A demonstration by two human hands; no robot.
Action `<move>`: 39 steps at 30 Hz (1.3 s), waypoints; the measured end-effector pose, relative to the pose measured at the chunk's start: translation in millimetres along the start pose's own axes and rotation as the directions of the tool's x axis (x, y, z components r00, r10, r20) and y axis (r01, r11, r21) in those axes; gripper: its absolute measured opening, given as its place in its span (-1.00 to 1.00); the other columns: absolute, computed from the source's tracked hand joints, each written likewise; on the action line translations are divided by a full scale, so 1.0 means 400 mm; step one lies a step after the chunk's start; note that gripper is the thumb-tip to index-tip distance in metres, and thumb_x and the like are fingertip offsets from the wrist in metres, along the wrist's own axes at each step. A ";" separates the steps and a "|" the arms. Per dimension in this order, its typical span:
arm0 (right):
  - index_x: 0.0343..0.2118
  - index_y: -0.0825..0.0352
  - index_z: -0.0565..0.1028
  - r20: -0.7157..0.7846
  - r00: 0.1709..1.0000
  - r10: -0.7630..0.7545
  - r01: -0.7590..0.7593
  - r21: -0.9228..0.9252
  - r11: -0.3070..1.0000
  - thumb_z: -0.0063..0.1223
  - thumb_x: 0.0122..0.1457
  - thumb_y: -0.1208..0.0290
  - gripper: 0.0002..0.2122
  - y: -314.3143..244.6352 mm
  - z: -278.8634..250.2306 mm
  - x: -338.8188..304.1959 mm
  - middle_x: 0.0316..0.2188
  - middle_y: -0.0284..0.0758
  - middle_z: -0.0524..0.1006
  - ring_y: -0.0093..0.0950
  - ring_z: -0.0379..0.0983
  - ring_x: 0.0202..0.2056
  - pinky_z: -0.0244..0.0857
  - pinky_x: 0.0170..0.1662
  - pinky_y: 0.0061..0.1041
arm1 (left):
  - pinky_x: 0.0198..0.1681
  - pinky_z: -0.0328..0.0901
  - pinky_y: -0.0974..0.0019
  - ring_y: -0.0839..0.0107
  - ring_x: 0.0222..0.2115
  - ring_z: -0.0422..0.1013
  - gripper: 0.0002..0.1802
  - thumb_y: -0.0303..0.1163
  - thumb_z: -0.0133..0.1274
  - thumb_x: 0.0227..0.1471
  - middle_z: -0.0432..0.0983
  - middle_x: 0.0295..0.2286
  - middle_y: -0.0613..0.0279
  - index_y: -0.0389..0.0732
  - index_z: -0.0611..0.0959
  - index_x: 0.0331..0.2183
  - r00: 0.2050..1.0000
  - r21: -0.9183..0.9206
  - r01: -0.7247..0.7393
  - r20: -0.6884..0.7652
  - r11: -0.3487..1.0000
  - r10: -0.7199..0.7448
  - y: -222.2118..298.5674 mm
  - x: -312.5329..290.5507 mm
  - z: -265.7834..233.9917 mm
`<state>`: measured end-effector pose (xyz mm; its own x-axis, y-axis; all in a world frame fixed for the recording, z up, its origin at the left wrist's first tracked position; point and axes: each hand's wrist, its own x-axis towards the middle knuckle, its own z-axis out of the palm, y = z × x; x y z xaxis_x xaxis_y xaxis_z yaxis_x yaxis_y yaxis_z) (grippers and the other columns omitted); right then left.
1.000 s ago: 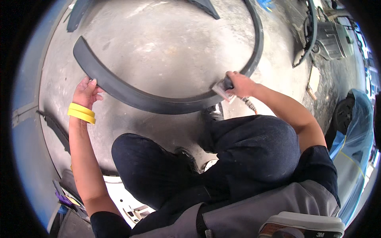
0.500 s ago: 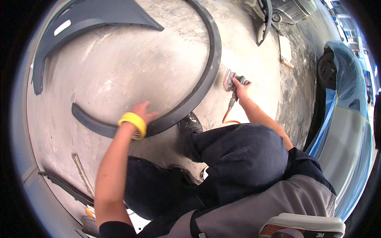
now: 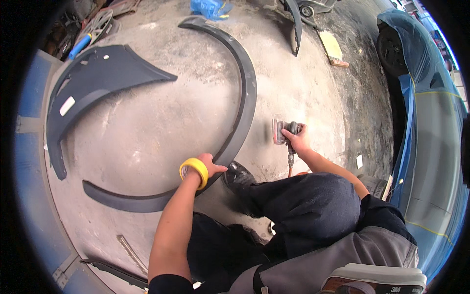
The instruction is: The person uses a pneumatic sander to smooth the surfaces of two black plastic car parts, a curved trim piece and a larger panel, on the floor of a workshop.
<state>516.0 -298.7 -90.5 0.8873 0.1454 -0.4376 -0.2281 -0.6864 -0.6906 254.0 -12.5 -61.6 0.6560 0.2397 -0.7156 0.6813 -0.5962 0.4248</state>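
Observation:
A long curved dark grey wheel arch trim (image 3: 248,98) lies on the floor in front of me. My left hand (image 3: 211,165) is closed over the lower bend of it, with the thumb pointing right. Around my left wrist hangs a roll of yellow tape (image 3: 187,168). Off to the right of the trim, my right hand (image 3: 299,141) grips an air sander (image 3: 293,128) by its dark body. The sander's flat pad faces left, apart from the trim. From its lower end an orange hose (image 3: 290,171) runs down behind my knee.
A dark grey fender panel (image 3: 105,81) lies at the left. Far back sits crumpled blue plastic (image 3: 208,7). A car under blue film (image 3: 426,73) stands along the right. My black shoe (image 3: 238,174) is beside the trim. A thin strip (image 3: 131,254) lies lower left.
My left hand has gone from hovering open over the trim to gripping it. The sander has stayed in my right hand, now with its pad turned more upright. The view has shifted.

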 end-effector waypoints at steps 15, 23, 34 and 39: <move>0.02 0.47 0.33 0.073 0.975 -0.211 0.209 0.033 0.977 0.53 -0.09 0.15 -0.27 -0.095 0.115 0.018 -0.18 -0.11 0.56 -0.32 0.54 -0.17 0.44 -0.07 -0.34 | -0.18 0.31 -0.03 -0.11 -0.35 0.47 -0.49 -0.08 0.44 -0.19 0.57 -0.42 -0.13 -0.33 0.62 -0.42 0.591 0.020 0.048 -0.807 0.999 -0.013 -0.086 -0.367 -0.286; 0.04 0.48 0.31 0.222 0.912 -0.344 0.346 0.032 0.938 0.53 -0.06 0.23 -0.29 -0.221 0.237 -0.052 -0.22 -0.15 0.53 -0.41 0.52 -0.23 0.46 -0.14 -0.39 | -0.23 0.35 0.35 0.48 -0.39 0.45 -0.57 -0.21 0.47 -0.09 0.62 -0.41 0.26 -0.32 0.68 -0.29 -0.074 -0.210 -0.366 -0.965 0.906 -0.254 -0.074 -0.693 -0.563; 0.00 0.44 0.33 0.336 0.840 -0.426 0.391 0.170 0.905 0.46 0.04 0.39 -0.44 -0.267 0.324 -0.123 -0.32 -0.27 0.55 -0.55 0.50 -0.47 0.44 -0.47 -0.49 | -0.26 0.31 0.39 0.52 -0.39 0.46 -0.73 -0.31 0.26 0.18 0.61 -0.34 0.24 -0.37 0.69 -0.28 -0.249 -0.257 -0.740 -0.754 0.622 -0.608 -0.275 -1.037 -0.663; 0.07 0.46 0.33 0.375 0.793 -0.480 0.422 0.228 0.877 0.42 0.09 0.29 -0.40 -0.336 0.301 -0.154 -0.26 -0.22 0.55 -0.49 0.50 -0.33 0.43 -0.27 -0.46 | -0.20 0.36 0.32 0.51 -0.35 0.47 -0.78 -0.36 0.19 0.23 0.62 -0.30 0.26 -0.36 0.68 -0.25 -0.191 -0.240 -0.824 -0.734 0.512 -0.652 -0.349 -1.003 -0.508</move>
<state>443.8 -129.5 -40.0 0.6626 0.7121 -0.2321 0.0831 -0.3779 -0.9221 -38.2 130.3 279.1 -0.3309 0.9051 0.2669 -0.1138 -0.3190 0.9409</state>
